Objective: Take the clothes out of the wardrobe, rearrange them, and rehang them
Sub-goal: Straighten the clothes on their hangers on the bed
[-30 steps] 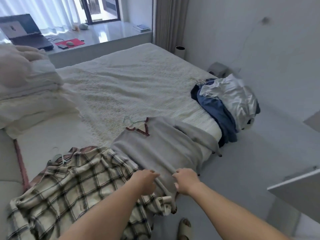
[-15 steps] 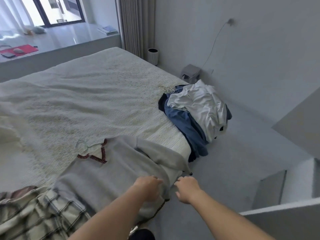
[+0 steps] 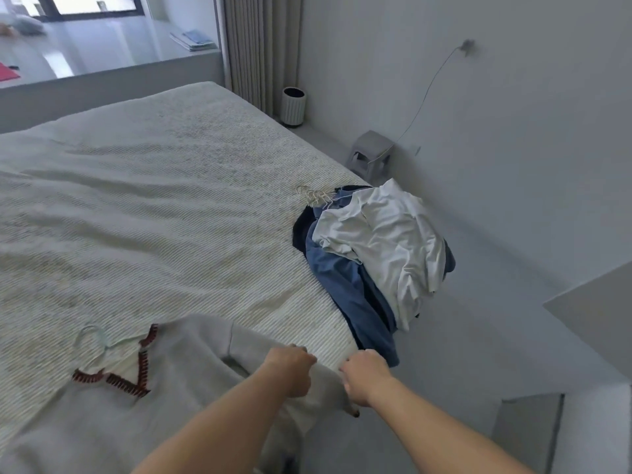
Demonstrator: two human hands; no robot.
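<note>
- My left hand (image 3: 290, 370) sits at about 6 o'clock in the view, knuckles up, fingers curled under in a fist that grips cloth.
- My right hand (image 3: 364, 376) is just beside it toward 3 o'clock, not touching it, also curled, pinching cloth.
- Both forearms are bare and reach up from the bottom edge, left from 7 o'clock, right from 5 o'clock, converging.

From my feed the room is evenly lit by soft, cool daylight entering through the window (image 3: 92, 3) at the upper left of the frame, which glares off the glossy ledge (image 3: 102, 49) below it. Shadows are faint. I see wide-angle bending at the edges, and slight softness throughout, strongest at upper left.
</note>
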